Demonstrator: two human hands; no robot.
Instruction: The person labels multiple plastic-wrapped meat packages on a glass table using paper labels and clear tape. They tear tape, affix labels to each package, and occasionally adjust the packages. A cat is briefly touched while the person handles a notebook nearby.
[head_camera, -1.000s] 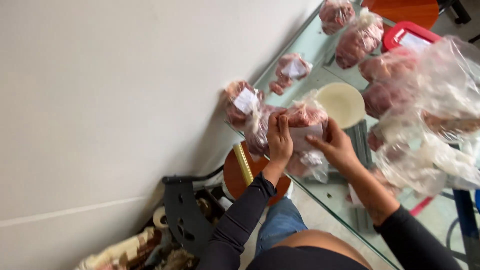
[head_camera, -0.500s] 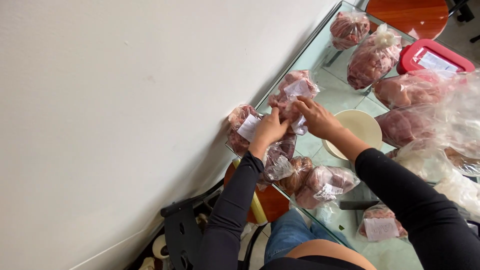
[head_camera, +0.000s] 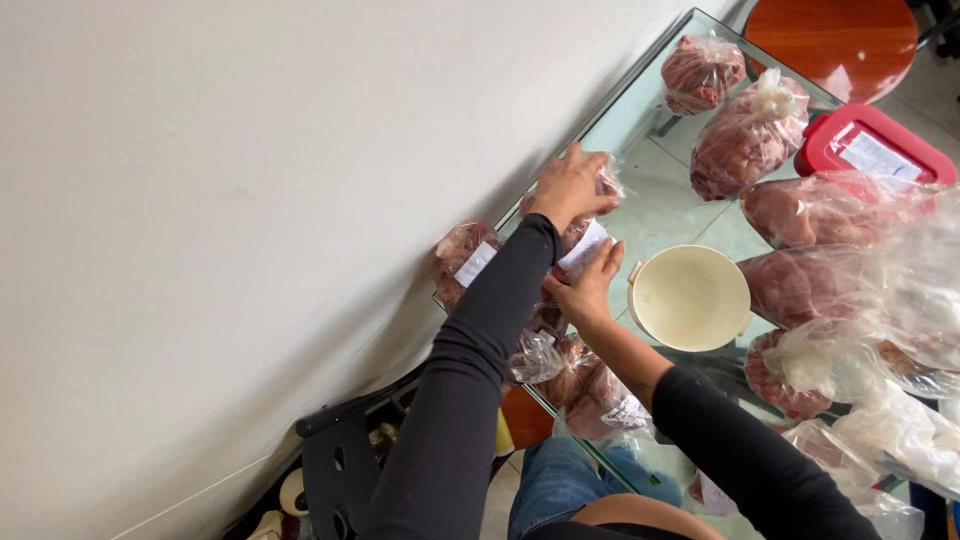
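Note:
My left hand (head_camera: 570, 185) rests on top of a clear plastic bag of red meat (head_camera: 607, 186) at the wall side of the glass table (head_camera: 655, 170), fingers spread over it. My right hand (head_camera: 590, 285) grips the same bag from the near side, by its white label (head_camera: 583, 247). Another labelled meat bag (head_camera: 462, 258) lies just left of my left forearm. More meat bags (head_camera: 590, 385) sit under my arms at the table's near edge.
A cream bowl (head_camera: 688, 297) stands right of my right hand. Several large meat bags (head_camera: 745, 140) and a red-lidded container (head_camera: 875, 150) fill the right side. A round wooden stool (head_camera: 840, 40) is beyond the table, a white wall (head_camera: 250, 200) to the left, and a black chair (head_camera: 340, 470) below.
Both hands have carried the labelled meat bag farther along the table's wall side, away from my body. The view has shifted with them.

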